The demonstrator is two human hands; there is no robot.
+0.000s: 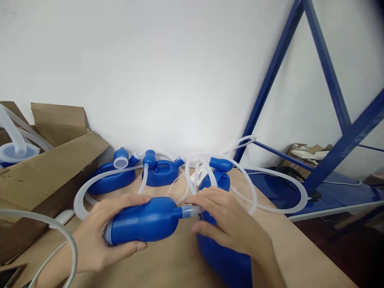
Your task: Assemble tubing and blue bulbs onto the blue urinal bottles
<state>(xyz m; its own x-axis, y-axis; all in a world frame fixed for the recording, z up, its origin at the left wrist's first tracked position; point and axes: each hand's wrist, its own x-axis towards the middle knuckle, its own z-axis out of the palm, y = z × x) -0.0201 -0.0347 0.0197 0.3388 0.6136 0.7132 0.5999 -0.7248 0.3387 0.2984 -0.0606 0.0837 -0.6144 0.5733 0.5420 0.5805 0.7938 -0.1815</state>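
My left hand (97, 238) is wrapped round a blue plastic urinal cup (145, 220) lying sideways, its pale rim in my palm and its narrow neck pointing right. A clear hose (189, 211) meets that neck, and the fingers of my right hand (226, 218) close round it; how far the two are joined I cannot tell. Below my right hand is a larger blue container (223, 256), partly covered by the hand and wrist. Just behind stands another blue bottle (222, 181), with a blue cup (221, 164) on top.
Two blue urinal bottles with handles (112, 182) (163, 174) lie near the wall amid looped hoses (282, 173). An open cardboard box (54, 168) holding hoses stands left. A blue metal rack (271, 72) rises at right. A grey cable (64, 232) crosses the near left.
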